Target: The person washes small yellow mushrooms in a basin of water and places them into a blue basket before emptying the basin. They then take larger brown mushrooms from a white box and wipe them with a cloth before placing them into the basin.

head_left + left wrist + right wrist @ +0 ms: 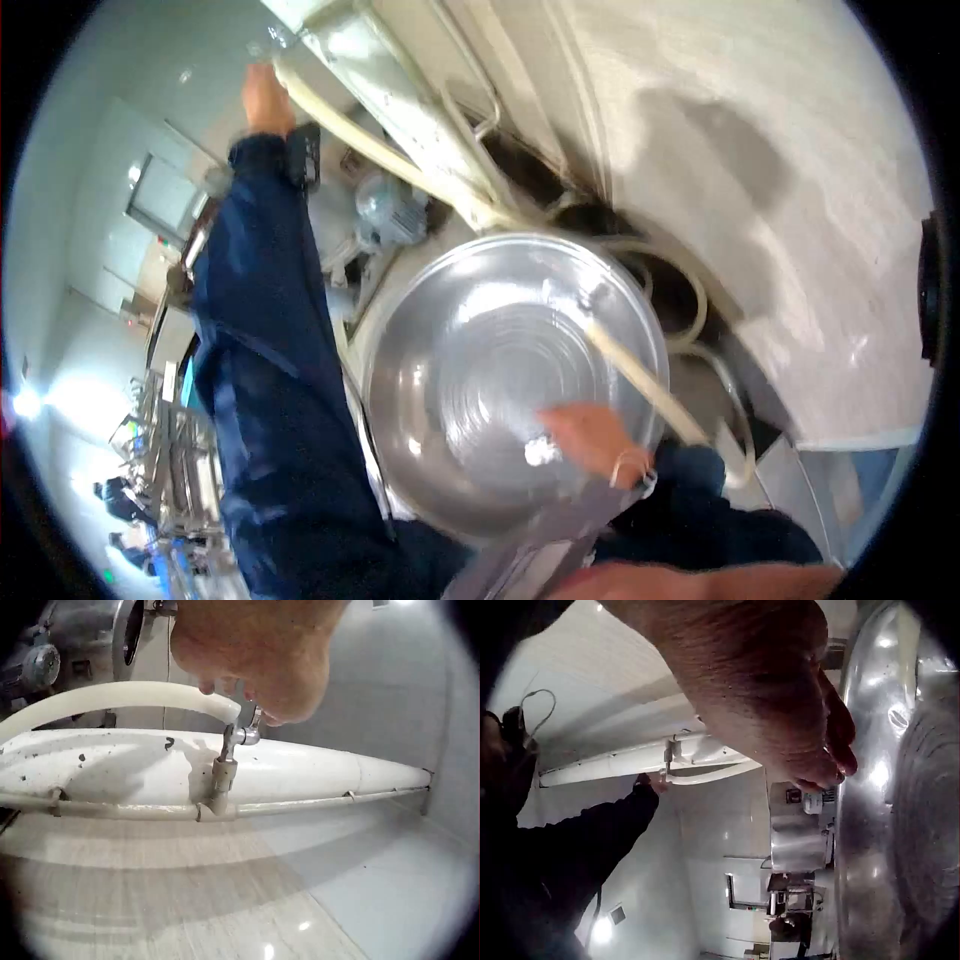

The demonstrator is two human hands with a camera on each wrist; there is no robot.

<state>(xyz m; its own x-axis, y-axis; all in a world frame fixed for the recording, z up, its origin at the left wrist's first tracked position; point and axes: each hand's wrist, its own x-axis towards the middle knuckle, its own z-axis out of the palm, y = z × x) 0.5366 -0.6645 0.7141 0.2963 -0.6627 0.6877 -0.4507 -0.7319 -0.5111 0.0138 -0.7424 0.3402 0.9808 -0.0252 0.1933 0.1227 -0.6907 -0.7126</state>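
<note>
My left hand [266,100] is stretched far out to a small metal tap [238,736], its fingers curled at the tap's handle and partly hidden by the palm in the left wrist view. A pale hose [127,691] is fitted on the tap's outlet. Below my head is a large round steel basin [410,310], shiny inside with ring marks on its bottom. The hose's other stretch [650,385] passes over the right rim, with its end inside the basin. My right hand [590,437] hangs over the basin's near right part, fingers loosely bent, holding nothing.
A white painted beam [300,766] with a thin pipe [300,804] runs along the wall behind the tap. Loops of hose [700,300] lie right of the basin. A motor [390,208] stands beyond its far left side. Metal racks [180,450] are at far left.
</note>
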